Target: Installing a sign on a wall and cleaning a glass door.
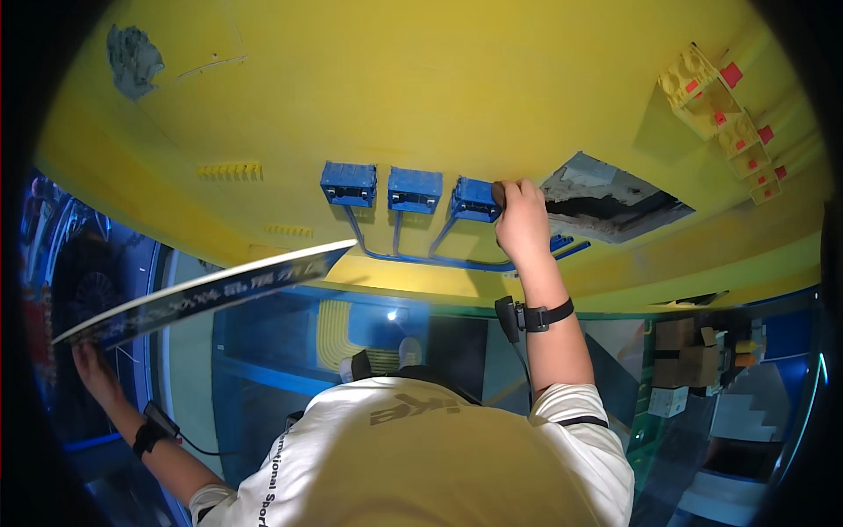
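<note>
My left hand (pixel 95 372) grips the lower left end of a long flat board (pixel 211 292) with a pale edge and a dark blue printed face. The board slants up to the right, its far end near the yellow wall. At the wall, my right hand (pixel 522 220) is closed in a pinch around a small dark brown piece (pixel 499 194), whose kind I cannot make out. That piece is against the right side of a blue box (pixel 475 198). To its left are a middle blue box (pixel 415 190) and a left blue box (pixel 349 183), their openings facing me.
Blue conduits (pixel 399 258) run from the boxes along the yellow wall (pixel 421 79). Right of my hand is a ragged grey hole (pixel 615 198). Yellow block-like parts with red pieces (pixel 724 119) project at the upper right. Cardboard boxes (pixel 685 353) stand at the lower right.
</note>
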`<state>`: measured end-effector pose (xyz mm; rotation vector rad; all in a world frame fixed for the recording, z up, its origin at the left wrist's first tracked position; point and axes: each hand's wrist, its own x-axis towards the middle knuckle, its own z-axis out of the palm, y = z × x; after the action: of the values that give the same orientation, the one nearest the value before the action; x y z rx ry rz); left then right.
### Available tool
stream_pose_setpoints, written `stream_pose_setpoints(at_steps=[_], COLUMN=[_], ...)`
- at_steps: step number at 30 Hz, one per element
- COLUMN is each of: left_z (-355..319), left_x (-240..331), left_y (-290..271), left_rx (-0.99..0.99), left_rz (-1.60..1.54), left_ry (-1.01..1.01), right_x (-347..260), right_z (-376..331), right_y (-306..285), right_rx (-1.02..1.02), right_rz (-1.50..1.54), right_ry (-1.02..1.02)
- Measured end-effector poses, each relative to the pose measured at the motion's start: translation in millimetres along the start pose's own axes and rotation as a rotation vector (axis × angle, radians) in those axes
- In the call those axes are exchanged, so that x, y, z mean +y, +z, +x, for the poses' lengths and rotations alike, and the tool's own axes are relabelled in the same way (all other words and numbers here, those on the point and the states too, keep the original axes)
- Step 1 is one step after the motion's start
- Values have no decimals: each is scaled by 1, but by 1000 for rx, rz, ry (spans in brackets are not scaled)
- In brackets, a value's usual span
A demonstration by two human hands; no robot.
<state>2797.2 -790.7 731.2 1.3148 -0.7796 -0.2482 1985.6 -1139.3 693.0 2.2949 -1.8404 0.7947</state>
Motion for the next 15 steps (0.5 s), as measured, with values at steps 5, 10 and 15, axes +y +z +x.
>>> stream_pose_setpoints(at_steps=[5,10,15], left_z=[-28,-37,-47], left_x=[-17,-43,-48], left_y=[-36,-57,-71], left_rx=[72,71,99], left_rz=[131,181,362], left_ry=[-38,-98,-138], right_x=[-9,2,15], right_z=[11,18,5], right_y=[-4,-30,-48], right_rx=[-206,-367,-102], right_rz=[-177,-62,140], right_ry=[-1,21,329])
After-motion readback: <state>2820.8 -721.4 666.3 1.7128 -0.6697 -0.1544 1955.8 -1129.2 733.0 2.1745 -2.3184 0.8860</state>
